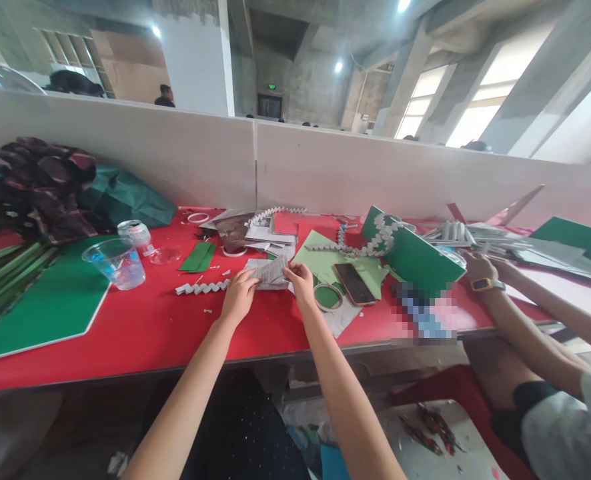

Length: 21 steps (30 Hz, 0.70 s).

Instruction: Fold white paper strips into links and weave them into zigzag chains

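Printed paper (272, 271), pinched two-handed at your 12 o'clock.
Your left hand (239, 293), nearly closed, nips its 8 o'clock edge; your right hand (300, 281) nips its 3 o'clock end. Press evenly, clear of the tape roll (316, 302) at 4 o'clock.

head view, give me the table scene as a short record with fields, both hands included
surface: red table
left hand: fingers on the left end of the gray paper; firmness of grip unclear
right hand: pinching the right end
beside left hand: zigzag paper chain
beside right hand: round roll
phone: dark-screened, right of the roll
far left: clear cup, can behind it
far right: another person's hand, watch on wrist
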Each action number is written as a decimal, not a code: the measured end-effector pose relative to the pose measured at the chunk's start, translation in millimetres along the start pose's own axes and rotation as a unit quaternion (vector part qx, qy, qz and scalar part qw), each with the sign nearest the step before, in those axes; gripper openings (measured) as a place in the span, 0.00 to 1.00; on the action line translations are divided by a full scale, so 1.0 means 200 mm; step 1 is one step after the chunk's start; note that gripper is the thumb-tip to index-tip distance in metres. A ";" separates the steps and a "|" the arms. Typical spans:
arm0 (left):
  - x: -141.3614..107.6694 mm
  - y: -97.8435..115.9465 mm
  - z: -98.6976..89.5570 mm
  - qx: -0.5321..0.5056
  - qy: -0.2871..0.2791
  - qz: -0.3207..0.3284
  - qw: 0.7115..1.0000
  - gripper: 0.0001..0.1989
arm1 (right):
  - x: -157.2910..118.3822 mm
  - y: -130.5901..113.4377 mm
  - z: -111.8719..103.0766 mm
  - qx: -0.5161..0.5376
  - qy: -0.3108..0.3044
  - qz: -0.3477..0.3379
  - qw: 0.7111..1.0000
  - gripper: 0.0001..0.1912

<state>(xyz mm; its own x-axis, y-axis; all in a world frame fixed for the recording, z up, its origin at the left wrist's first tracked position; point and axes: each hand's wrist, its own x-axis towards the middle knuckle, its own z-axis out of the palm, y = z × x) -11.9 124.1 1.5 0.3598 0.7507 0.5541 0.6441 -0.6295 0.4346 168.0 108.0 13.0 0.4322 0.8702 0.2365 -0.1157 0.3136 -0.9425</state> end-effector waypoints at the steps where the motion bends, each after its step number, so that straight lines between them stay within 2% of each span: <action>1: 0.00 -0.01 0.00 -0.007 0.008 -0.007 1.000 0.15 | 0.00 0.00 0.00 -0.001 -0.003 -0.001 1.000 0.17; 6: 0.01 -0.03 -0.01 -0.057 0.038 -0.012 0.998 0.10 | 0.01 0.02 0.01 -0.012 -0.009 -0.014 1.000 0.17; 14: 0.01 -0.02 -0.02 -0.060 0.028 -0.029 0.997 0.09 | 0.01 0.03 0.01 -0.004 -0.019 -0.016 1.000 0.16; 21: 0.00 -0.02 -0.02 -0.076 0.047 -0.060 0.994 0.04 | 0.02 0.04 0.01 0.012 -0.012 -0.015 1.000 0.15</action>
<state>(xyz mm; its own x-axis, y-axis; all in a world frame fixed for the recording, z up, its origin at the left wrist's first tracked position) -17.6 125.6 3.3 0.2170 0.8041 0.5535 0.5667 -0.5654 0.5993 166.9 114.0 7.4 0.4140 0.8692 0.2701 -0.1252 0.3483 -0.9290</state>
